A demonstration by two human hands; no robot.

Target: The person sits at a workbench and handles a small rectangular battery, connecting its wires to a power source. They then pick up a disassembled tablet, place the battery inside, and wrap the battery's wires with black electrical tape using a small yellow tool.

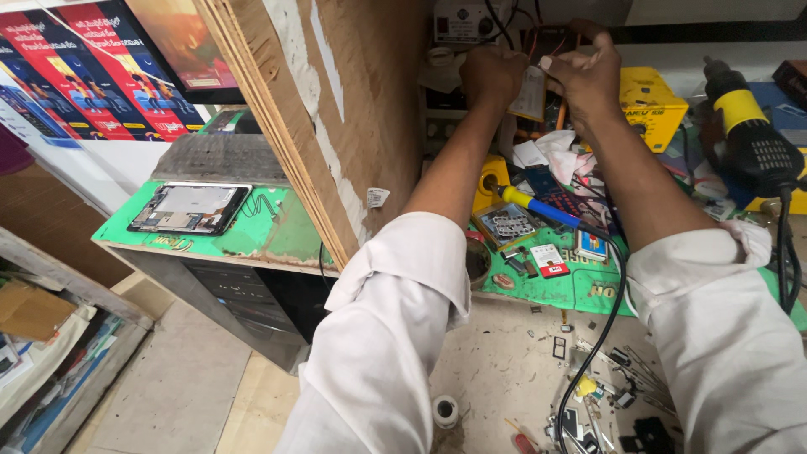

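Note:
Both my arms in white rolled sleeves reach to the back of a cluttered workbench. My left hand (492,74) and my right hand (584,74) are closed together on a small flat pale part (530,94), which looks like a phone battery or board with thin wires. They hold it up in front of a white box-shaped device (461,21) with knobs. How the fingers pinch it is partly hidden.
A green work mat (580,290) holds a blue-and-yellow soldering iron (538,204), small circuit parts and cards. A black-and-yellow hot-air tool (748,134) stands at right, a yellow box (651,102) behind. A plywood divider (336,118) rises at left; beyond it lies an opened tablet (189,208).

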